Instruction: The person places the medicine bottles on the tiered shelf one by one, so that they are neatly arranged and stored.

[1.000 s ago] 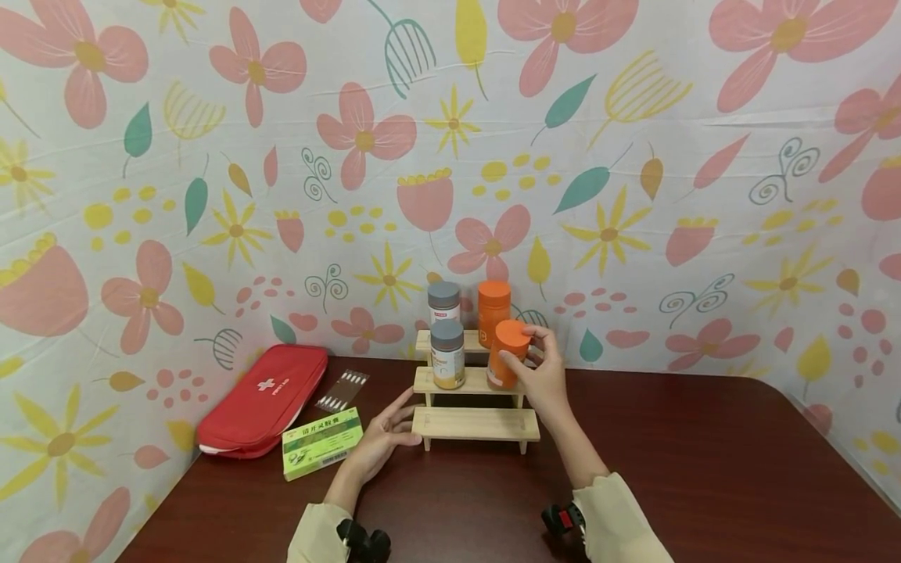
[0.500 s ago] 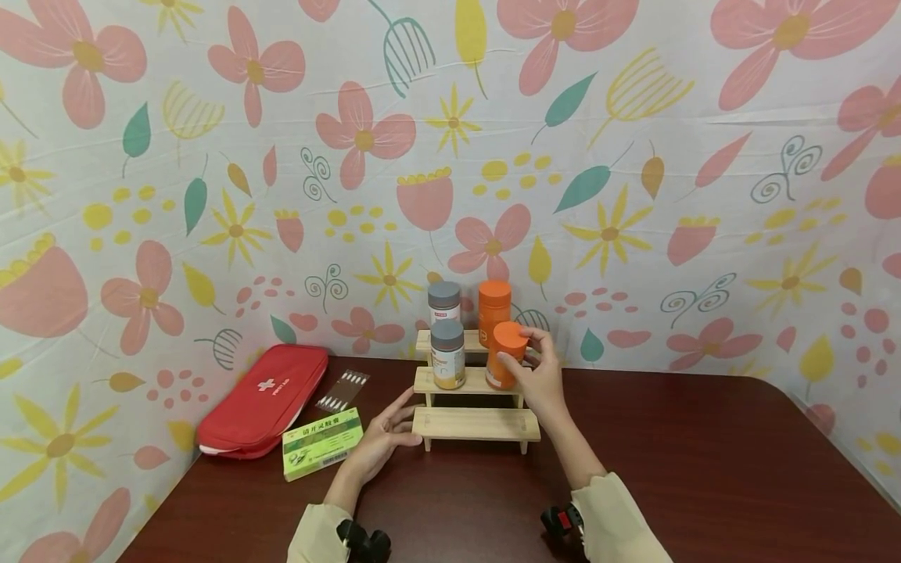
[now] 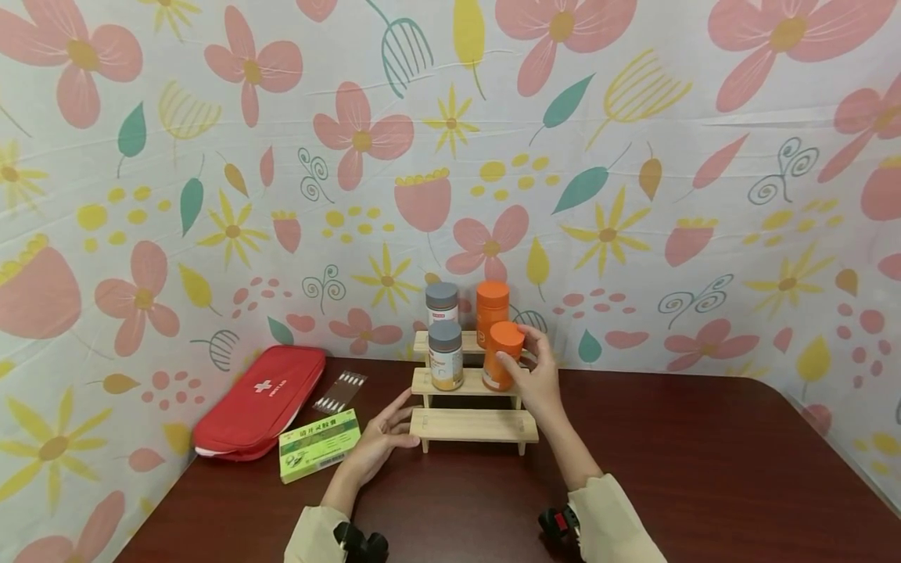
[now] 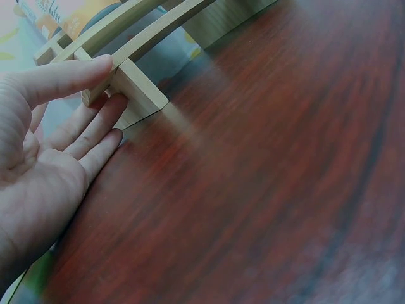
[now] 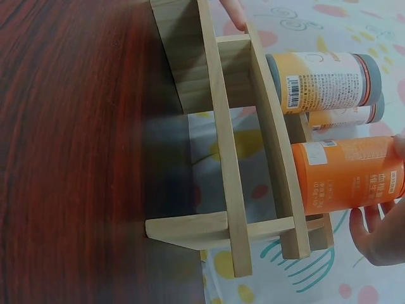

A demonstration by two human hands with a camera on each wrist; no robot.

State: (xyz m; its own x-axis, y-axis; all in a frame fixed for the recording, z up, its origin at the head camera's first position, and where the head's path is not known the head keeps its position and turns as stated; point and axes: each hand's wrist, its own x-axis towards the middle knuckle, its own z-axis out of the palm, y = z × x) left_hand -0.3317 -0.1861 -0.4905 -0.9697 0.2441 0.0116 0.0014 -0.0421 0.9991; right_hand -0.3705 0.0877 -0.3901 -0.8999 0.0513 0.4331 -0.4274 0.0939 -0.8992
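My right hand [image 3: 540, 379] pinches an orange supplement bottle [image 3: 498, 367] between thumb and fingers. The bottle stands upright on the right of the middle step, its base touching the wood in the right wrist view. Left of it is a grey-capped bottle [image 3: 446, 363]. Behind, on the top step, are another grey-capped bottle [image 3: 442, 299] and a taller orange bottle [image 3: 493, 301]. My left hand [image 3: 376, 444] holds the left end of the three-tier wooden stand [image 3: 473, 424]; in the left wrist view its thumb and fingers lie about the step's end [image 4: 95, 95].
Left on the dark wooden table [image 3: 669, 469] lie a red first-aid pouch [image 3: 263, 399], a pack of white swabs or ampoules [image 3: 341, 392] and a green medicine box [image 3: 320, 446]. A flower-patterned cloth [image 3: 619, 258] rises behind the stand.
The orange bottle in my right hand has shifted slightly left and down on the middle step. The right hand moved with it; my left hand stays at the stand.
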